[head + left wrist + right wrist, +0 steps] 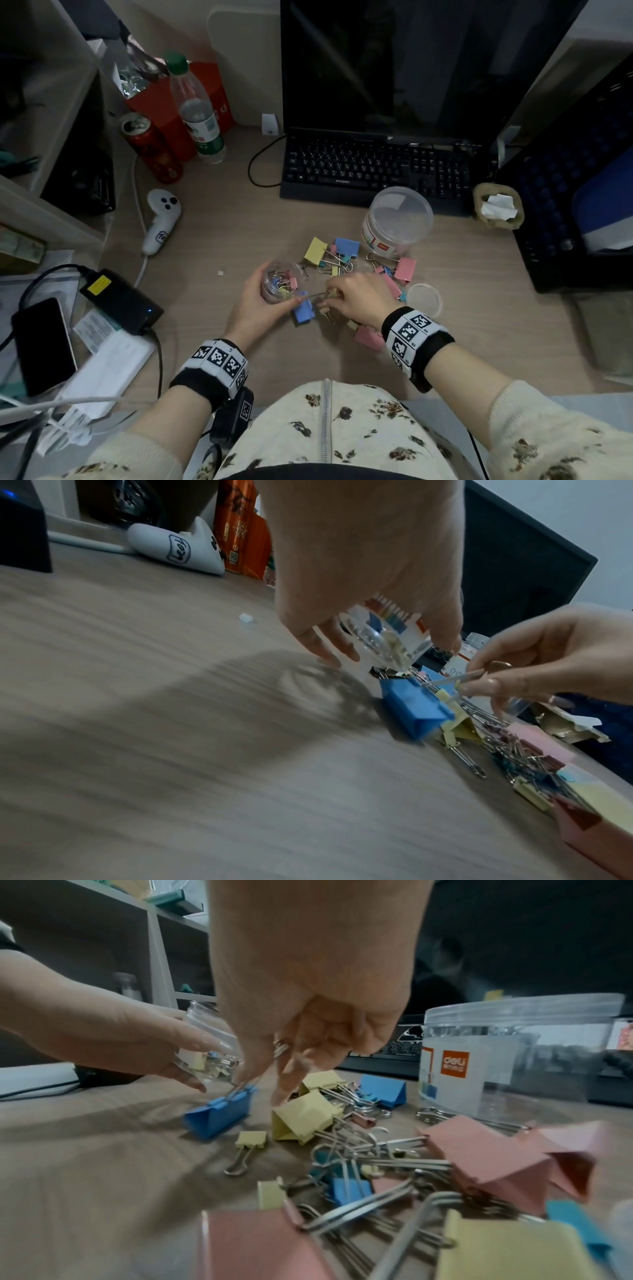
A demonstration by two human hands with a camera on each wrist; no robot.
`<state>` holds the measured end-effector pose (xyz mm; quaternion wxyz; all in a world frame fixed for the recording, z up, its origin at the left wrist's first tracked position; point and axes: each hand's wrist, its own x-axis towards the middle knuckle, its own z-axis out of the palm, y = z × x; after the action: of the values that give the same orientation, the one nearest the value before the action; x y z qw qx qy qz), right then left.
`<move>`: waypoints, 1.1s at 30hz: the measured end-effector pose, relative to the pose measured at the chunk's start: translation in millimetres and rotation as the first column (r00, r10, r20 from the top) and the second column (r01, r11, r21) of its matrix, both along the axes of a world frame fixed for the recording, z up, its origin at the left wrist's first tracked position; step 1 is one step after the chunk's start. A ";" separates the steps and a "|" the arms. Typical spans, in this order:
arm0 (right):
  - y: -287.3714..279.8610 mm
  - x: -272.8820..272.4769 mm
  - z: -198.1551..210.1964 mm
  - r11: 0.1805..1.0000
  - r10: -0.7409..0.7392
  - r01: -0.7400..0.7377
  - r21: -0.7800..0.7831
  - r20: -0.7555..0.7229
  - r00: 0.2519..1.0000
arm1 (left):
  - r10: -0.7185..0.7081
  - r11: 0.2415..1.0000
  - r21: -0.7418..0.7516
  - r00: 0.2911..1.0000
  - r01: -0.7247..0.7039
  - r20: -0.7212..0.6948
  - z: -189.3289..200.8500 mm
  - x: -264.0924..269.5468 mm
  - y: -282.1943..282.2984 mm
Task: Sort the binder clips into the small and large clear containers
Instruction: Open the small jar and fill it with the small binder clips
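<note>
Left hand gripping small container, right hand pinching blue clip's wire handle.

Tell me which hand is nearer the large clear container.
Right. The right hand works in the clip pile just below the large clear container; the left hand holds the small container, farther left.

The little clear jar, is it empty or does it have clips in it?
Partly filled: small binder clips show through the small clear jar that the left hand holds.
</note>
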<state>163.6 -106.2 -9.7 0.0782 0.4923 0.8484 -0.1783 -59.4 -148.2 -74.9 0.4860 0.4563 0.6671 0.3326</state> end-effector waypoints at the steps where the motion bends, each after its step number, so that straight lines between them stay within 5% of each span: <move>1: 0.7 -4.2 0.2 0.999 -0.044 0.044 0.025 0.000 0.999 | 0.004 1.000 -0.003 1.000 -0.004 -0.007 -0.2 -0.5 -0.3; 7: 0.9 -9.4 -3.7 0.979 -0.182 0.184 0.086 -0.030 0.983 | -0.002 1.000 -0.006 1.000 0.002 -0.011 -5.4 -4.4 -3.6; 12: -10.5 0.9 -9.5 0.990 0.088 -0.073 0.119 -0.126 0.988 | 0.006 1.000 -0.003 1.000 -0.006 0.018 -7.7 -2.5 -2.2; 16: -25.2 -0.7 -15.6 0.966 0.257 -0.257 -0.016 -0.019 0.966 | 0.007 1.000 -0.010 0.999 -0.007 0.037 -4.0 1.3 -1.3; 22: -38.7 -15.7 -19.7 0.977 0.192 -0.179 -0.118 0.120 0.974 | -0.009 1.000 -0.022 0.999 0.010 0.043 -4.5 2.1 -1.3; 33: -42.2 -3.4 -15.7 0.995 0.060 -0.055 -0.088 0.060 0.996 | -0.027 0.999 0.032 0.999 0.026 0.041 3.5 9.5 -2.0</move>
<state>160.3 -148.3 -25.4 0.1310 0.4692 0.8508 -0.1969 -49.9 -150.3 -71.4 0.4970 0.4655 0.6454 0.3459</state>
